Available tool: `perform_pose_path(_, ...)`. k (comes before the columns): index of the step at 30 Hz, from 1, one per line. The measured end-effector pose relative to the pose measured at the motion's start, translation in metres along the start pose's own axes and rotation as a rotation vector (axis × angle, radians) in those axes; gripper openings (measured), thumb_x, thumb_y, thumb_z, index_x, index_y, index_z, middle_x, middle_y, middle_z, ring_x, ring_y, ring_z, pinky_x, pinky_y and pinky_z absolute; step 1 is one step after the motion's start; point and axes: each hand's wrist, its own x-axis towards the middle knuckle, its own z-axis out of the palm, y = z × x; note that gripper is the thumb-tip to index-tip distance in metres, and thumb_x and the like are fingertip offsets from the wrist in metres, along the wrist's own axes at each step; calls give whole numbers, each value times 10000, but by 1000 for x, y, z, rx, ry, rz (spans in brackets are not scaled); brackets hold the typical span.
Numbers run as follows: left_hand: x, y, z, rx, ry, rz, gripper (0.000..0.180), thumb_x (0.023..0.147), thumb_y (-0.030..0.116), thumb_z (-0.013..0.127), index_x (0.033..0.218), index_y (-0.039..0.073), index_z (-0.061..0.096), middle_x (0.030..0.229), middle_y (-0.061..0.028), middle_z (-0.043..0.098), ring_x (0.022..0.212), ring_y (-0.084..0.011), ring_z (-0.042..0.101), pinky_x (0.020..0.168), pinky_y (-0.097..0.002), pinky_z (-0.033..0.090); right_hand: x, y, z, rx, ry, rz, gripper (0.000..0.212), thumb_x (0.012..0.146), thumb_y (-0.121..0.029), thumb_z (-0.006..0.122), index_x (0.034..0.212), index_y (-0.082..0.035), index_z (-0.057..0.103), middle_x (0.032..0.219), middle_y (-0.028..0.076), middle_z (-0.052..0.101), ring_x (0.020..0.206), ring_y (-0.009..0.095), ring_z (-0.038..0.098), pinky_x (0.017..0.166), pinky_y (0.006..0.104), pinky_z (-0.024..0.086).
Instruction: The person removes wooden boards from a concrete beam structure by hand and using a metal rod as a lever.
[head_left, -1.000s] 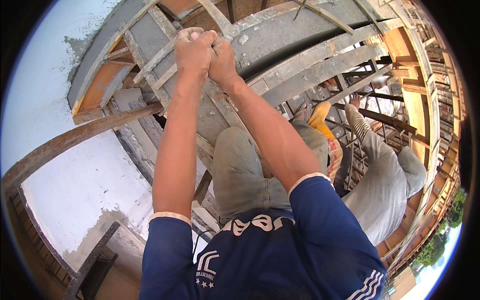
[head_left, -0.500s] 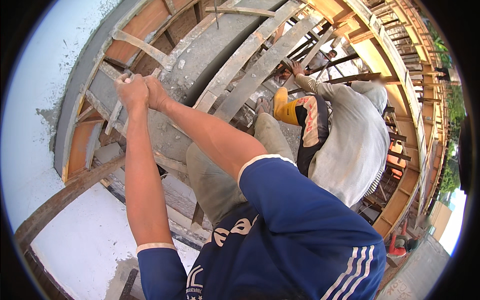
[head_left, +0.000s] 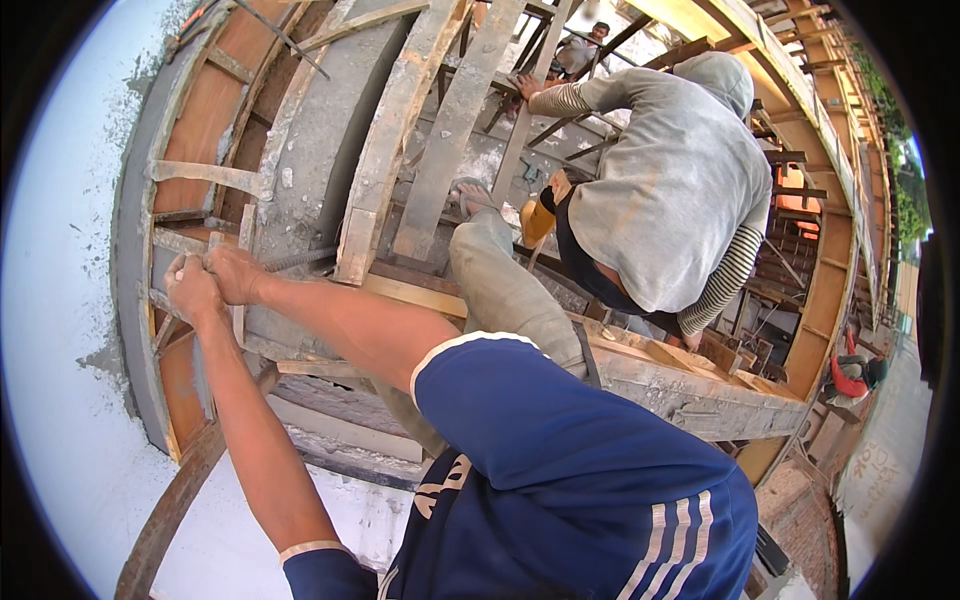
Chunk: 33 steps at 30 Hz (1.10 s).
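My left hand (head_left: 192, 290) is closed in a fist beside orange formwork panels. Pressed against it is my right hand (head_left: 235, 274), its fingers curled as well. What the two hands grip is hidden by the fingers. Just past my right wrist lies a ribbed steel bar (head_left: 300, 259); whether it reaches into my grip I cannot tell. A short wooden strip (head_left: 246, 228) stands close above the hands, and a wooden crosspiece (head_left: 205, 175) spans the formwork beyond it.
A person in a grey hooded top (head_left: 660, 190) bends over on my right, near a timber beam (head_left: 690, 395). Grey planks (head_left: 462, 125) run over gaps beside a rough concrete surface (head_left: 318, 110). A white wall (head_left: 65, 250) rises at left. Curved dark timber (head_left: 170, 505) crosses below my left arm.
Both hands, still closed together, have shifted left and down in the view, which itself has turned. The person in grey now reaches one arm down toward the beam. The ribbed bar has come into sight.
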Motion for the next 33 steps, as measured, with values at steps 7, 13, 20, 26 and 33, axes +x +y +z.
perform_pose_path(7, 4, -3, 4, -1, 4, 17, 362, 907, 91, 585, 1239, -51, 551, 1049, -130, 642, 898, -210, 642, 781, -333, 536, 0, -1, -7, 17, 18, 21, 274, 747, -277, 664, 782, -9, 707, 829, 270, 671, 822, 451, 669, 713, 509, 523)
perform_pose_path(13, 7, -5, -2, 22, 38, 52, 351, 912, 89, 578, 1232, -55, 562, 1064, -134, 645, 914, -214, 643, 789, -330, 537, -2, -6, -7, 35, 12, 7, 276, 744, -275, 664, 792, -7, 707, 832, 278, 669, 828, 451, 670, 712, 507, 522)
perform_pose_path(20, 11, -12, -1, 29, 26, 56, 351, 922, 95, 571, 1238, -57, 561, 1074, -140, 637, 912, -209, 637, 786, -328, 531, 0, -1, -5, 66, 26, -12, 275, 743, -276, 665, 797, -9, 703, 830, 278, 668, 830, 450, 668, 708, 503, 521)
perform_pose_path(26, 7, -10, 3, 25, 19, 59, 356, 926, 102, 562, 1248, -48, 561, 1071, -144, 637, 907, -210, 636, 790, -328, 528, 2, 4, -4, 62, 7, -5, 268, 719, -263, 682, 764, 1, 693, 816, 285, 663, 821, 457, 665, 706, 505, 519)
perform_pose_path(33, 6, -7, 1, 5, 18, 72, 342, 923, 103, 548, 1228, -49, 577, 1070, -145, 641, 919, -216, 638, 800, -332, 527, 4, 5, -1, 28, 63, -63, 266, 734, -257, 680, 773, 7, 684, 810, 271, 666, 816, 452, 664, 706, 502, 515)
